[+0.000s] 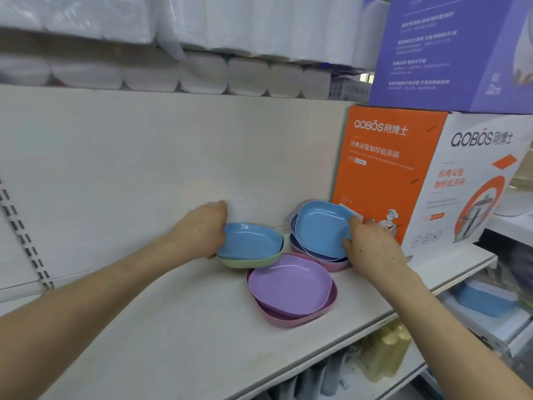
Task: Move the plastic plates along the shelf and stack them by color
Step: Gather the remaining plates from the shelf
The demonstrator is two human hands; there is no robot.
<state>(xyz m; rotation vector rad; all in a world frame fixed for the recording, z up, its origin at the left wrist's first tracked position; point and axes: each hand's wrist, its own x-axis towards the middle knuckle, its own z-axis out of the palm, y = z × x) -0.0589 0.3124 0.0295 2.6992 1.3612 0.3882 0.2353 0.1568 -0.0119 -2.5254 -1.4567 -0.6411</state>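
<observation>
**Both hands on blue plates**

The left hand (202,229) curls round the left rim of the flat blue plate (249,241), which nests in a green plate (251,262) on the shelf (173,327), close to the back wall. Whether the fingers also hold the green plate I cannot tell.

Just right of that pair and nearer the shelf's front edge, a purple plate (290,284) lies in a pink plate (288,320), slightly askew.

Behind these, the tilted blue plate (320,226) leans up with its hollow toward the camera. It sits over a low stack (334,265) of bluish-purple plates with a pink one at the bottom. The right hand (372,246) pinches its right rim, fingertips on the lower edge.

An orange box (383,168) stands at the stack's right, just behind that hand.
</observation>
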